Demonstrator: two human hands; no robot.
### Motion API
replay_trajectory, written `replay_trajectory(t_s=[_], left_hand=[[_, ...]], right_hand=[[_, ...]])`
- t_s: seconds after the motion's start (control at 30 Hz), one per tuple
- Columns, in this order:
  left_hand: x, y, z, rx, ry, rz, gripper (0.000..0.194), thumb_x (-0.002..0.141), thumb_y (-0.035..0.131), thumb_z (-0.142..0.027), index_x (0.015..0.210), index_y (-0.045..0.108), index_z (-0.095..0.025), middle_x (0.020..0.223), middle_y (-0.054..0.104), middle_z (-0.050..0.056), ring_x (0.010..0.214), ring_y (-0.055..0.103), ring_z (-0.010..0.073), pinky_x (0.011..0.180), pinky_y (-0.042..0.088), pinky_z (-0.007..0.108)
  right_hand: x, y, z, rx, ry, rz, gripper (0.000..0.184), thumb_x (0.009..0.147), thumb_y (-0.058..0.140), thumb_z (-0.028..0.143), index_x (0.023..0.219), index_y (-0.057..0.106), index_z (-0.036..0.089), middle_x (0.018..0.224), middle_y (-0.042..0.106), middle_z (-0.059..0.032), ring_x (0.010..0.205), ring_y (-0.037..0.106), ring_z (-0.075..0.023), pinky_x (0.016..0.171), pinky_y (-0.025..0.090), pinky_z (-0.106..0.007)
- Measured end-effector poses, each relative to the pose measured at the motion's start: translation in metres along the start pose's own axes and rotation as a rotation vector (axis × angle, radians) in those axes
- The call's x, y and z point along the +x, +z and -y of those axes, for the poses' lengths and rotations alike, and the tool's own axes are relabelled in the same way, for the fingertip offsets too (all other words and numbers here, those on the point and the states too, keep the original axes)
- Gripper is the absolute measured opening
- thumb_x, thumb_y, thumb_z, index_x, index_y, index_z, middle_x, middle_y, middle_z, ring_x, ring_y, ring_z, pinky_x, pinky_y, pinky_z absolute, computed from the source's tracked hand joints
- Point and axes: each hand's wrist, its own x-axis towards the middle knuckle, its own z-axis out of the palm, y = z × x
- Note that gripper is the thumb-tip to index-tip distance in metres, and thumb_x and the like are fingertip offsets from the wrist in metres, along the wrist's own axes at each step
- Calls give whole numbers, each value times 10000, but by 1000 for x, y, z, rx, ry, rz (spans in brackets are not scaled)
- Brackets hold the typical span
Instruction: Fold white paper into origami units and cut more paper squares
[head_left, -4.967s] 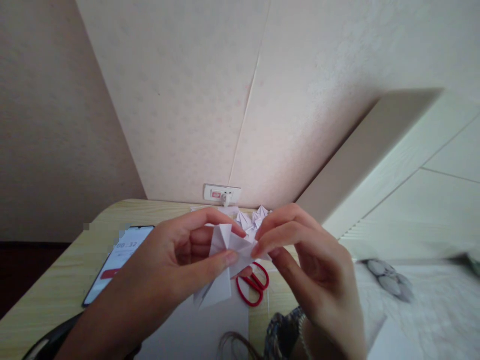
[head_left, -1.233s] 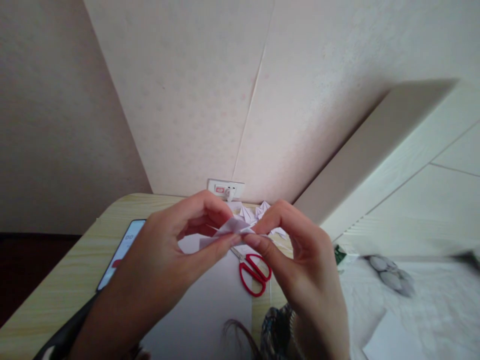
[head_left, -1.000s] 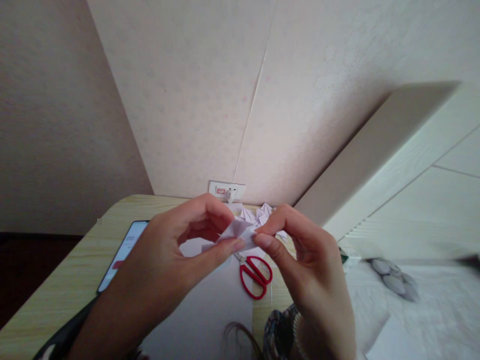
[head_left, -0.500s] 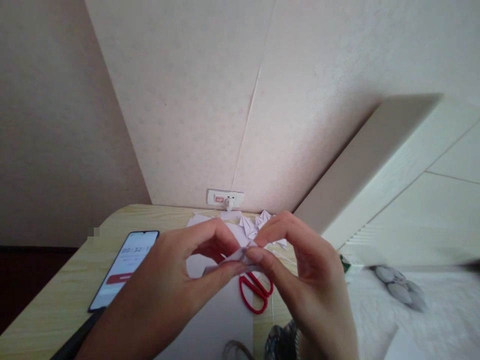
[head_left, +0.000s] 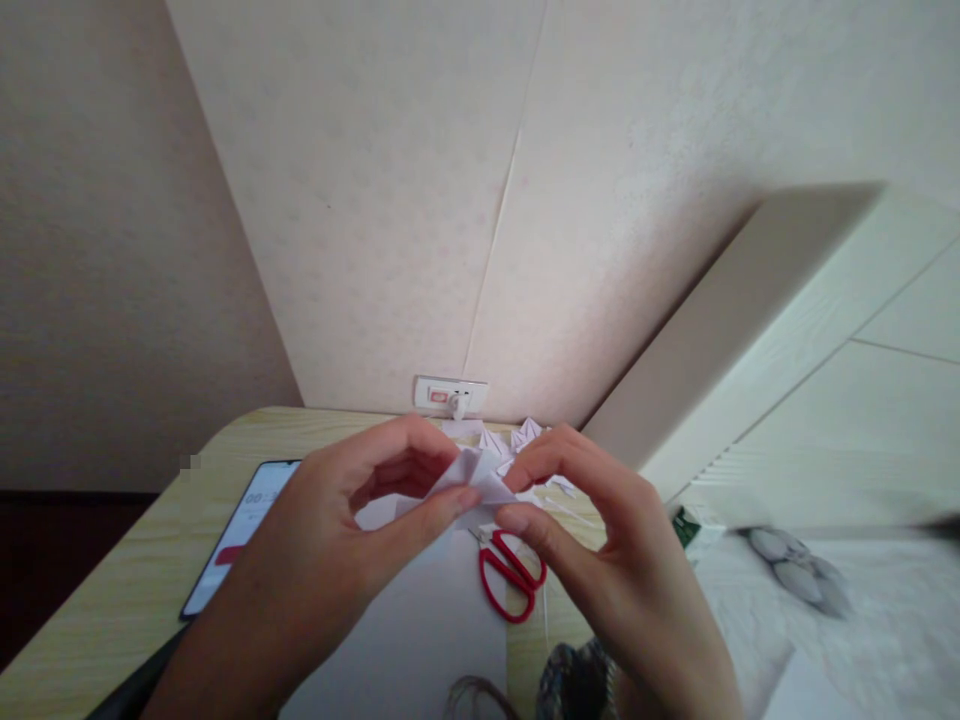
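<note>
The folded paper (head_left: pixel 471 482) is white with a faint lilac tint, as are the small paper pieces (head_left: pixel 528 432) toward the counter's back edge. The counter (head_left: pixel 97 610) is pale yellow, streaked with a fine wood grain. The scissors (head_left: pixel 511 575) have bright red handles and grey blades. Near the counter's left edge, the phone (head_left: pixel 238 530) shows a bluish-white screen with grey digits and a red bar, rimmed in black. The wall (head_left: pixel 382 250) is pinkish grey with faint mottled spots. The socket plate (head_left: pixel 451 396) is white with a reddish square; the plug (head_left: pixel 456 405) is white too. The patterned fabric (head_left: pixel 566 680) mixes dark and blue-grey patches.
</note>
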Motion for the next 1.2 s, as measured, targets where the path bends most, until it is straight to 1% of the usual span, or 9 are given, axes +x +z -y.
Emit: replay_trajectory(t_s=[0.13, 0.27, 0.37, 0.43, 0.53, 0.7, 0.83, 1.07, 1.2], left_hand=[[-1, -2, 1, -65, -32, 77, 25, 768, 724, -256, 782, 703, -253, 747, 778, -46, 668, 716, 139, 599, 542, 185], [-1, -4, 1, 6, -34, 138, 65, 786, 721, -242, 735, 731, -280, 712, 755, -65, 678, 704, 130, 601, 535, 158], [-1, -7, 2, 76, -34, 132, 36, 778, 733, -280, 754, 751, -299, 736, 753, -69, 693, 694, 130, 588, 527, 142], [0, -7, 2, 116, -18, 125, 26, 752, 754, -300, 776, 762, -306, 757, 759, -70, 711, 689, 136, 626, 533, 148], [1, -6, 3, 162, 11, 112, 20, 732, 755, -279, 742, 758, -296, 701, 741, -72, 682, 665, 135, 653, 523, 160], [-1, -5, 7, 206, -5, 129, 88, 765, 709, -255, 678, 715, -255, 633, 705, -70, 607, 627, 121, 566, 465, 160], [0, -8, 6, 161, 31, 144, 152, 780, 718, -289, 633, 704, -254, 584, 678, -76, 570, 610, 109, 544, 453, 144], [5, -16, 7, 72, 44, 117, 178, 700, 788, -295, 542, 711, -271, 536, 679, -74, 542, 628, 95, 530, 459, 100], [2, -18, 15, 4, 46, 131, 122, 714, 790, -272, 610, 728, -289, 580, 689, -84, 583, 648, 91, 564, 475, 86]], right_hand=[[1, 1, 1, -48, -11, -7, 158, 873, 693, 214, 728, 632, 204, 736, 649, 35, 707, 596, -126, 650, 436, -255], [1, 2, 1, -52, -17, -11, 139, 860, 682, 185, 734, 628, 206, 740, 646, 33, 717, 591, -131, 658, 440, -260], [0, 3, 1, -88, -13, -15, 149, 860, 674, 173, 727, 615, 203, 736, 634, 33, 706, 581, -126, 645, 429, -255], [-1, 3, 2, -125, -11, -23, 160, 853, 678, 161, 715, 604, 198, 728, 628, 34, 694, 576, -122, 632, 421, -249], [-1, 3, 1, -145, -13, -15, 170, 844, 696, 160, 703, 607, 192, 723, 627, 35, 682, 574, -116, 620, 421, -241], [0, 5, 1, -94, -12, -4, 155, 843, 716, 176, 713, 633, 191, 735, 637, 36, 707, 587, -115, 636, 431, -237], [1, 7, 3, -6, -10, -31, 151, 838, 721, 186, 716, 632, 193, 729, 637, 40, 698, 580, -112, 633, 427, -240], [2, 13, 4, 109, -25, -53, 159, 854, 726, 196, 724, 634, 191, 716, 620, 54, 697, 564, -102, 648, 419, -238], [3, 15, 1, 112, -44, -65, 166, 847, 739, 204, 721, 633, 187, 706, 617, 52, 685, 564, -103, 637, 420, -238]])
